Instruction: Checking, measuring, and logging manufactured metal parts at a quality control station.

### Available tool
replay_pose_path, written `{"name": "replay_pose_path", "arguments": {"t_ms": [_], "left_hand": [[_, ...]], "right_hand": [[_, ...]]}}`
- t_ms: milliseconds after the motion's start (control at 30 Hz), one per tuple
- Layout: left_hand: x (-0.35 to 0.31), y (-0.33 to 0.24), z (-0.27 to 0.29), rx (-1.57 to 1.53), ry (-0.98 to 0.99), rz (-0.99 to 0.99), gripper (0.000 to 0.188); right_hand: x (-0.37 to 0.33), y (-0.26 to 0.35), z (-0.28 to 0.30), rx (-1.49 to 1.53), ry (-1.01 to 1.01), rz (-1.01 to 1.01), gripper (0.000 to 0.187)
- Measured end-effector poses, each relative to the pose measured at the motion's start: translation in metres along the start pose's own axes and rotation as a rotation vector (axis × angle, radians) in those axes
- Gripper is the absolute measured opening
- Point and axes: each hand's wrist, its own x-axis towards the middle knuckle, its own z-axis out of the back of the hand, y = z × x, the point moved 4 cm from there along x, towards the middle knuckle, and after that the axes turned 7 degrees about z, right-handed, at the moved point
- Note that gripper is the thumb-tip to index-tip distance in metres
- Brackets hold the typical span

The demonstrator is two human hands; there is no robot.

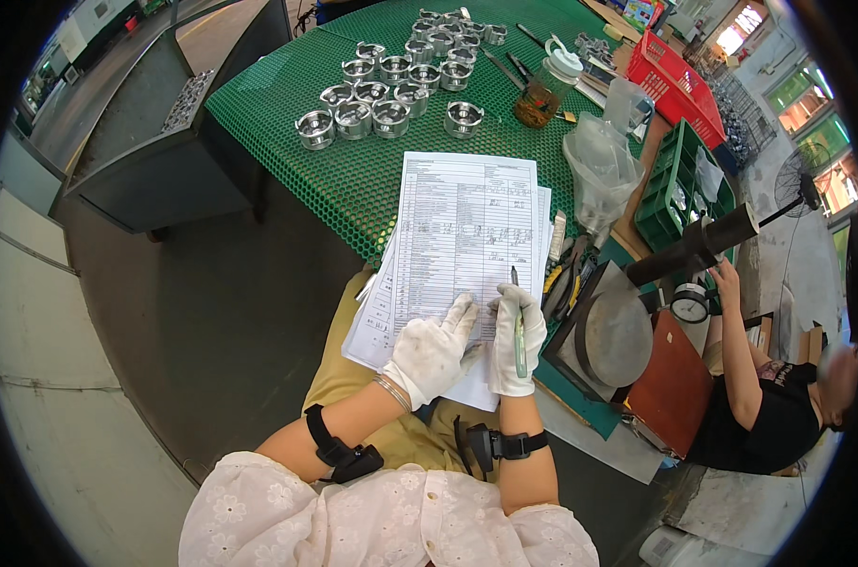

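Note:
A printed form (438,255) with ruled rows and some handwriting lies on top of a stack of paper sheets (364,342), partly over the edge of the green-matted table and above my lap. My left hand (431,354), in a white glove, rests on the lower part of the form with its fingers stretched out. Beside it, my right hand (504,348), also gloved, grips a slim pen (520,342) with a pale green barrel. The pen stands almost upright in the picture; whether it touches the paper I cannot tell.
Several shiny ring-shaped metal parts (391,118) stand on the green mat (287,90). To the right are a lidded jar (542,90), pliers (569,274), a dial gauge stand (613,335), a red basket (670,80) and a green crate (670,189). A co-worker (760,416) sits at right.

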Motion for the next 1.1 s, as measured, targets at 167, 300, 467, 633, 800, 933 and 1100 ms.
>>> {"name": "replay_pose_path", "arguments": {"t_ms": [167,300,467,633,800,933,1100], "left_hand": [[0.0,-0.001,-0.002,-0.005,0.001,0.0,0.054],[0.0,-0.001,-0.001,-0.014,-0.018,-0.002,0.053],[0.0,-0.001,-0.001,-0.01,0.002,0.003,0.053],[0.003,0.0,0.0,-0.068,-0.025,0.003,0.052],[0.002,0.0,0.003,-0.07,-0.031,0.012,0.05],[-0.001,0.004,-0.001,-0.069,-0.049,0.016,0.049],[0.002,0.0,0.001,-0.099,-0.082,-0.005,0.048]], "right_hand": [[0.0,0.0,0.002,-0.021,0.0,0.023,0.015],[-0.001,-0.001,0.001,0.0,-0.002,0.001,0.014],[0.0,-0.004,0.001,0.001,-0.01,0.016,0.014],[0.005,0.0,0.003,-0.044,0.032,0.012,0.014],[0.029,0.026,0.02,-0.288,0.174,0.203,0.02],[0.055,0.047,0.033,-0.912,0.313,0.292,0.027],[0.067,0.025,0.037,-1.559,0.441,0.345,0.018]]}}
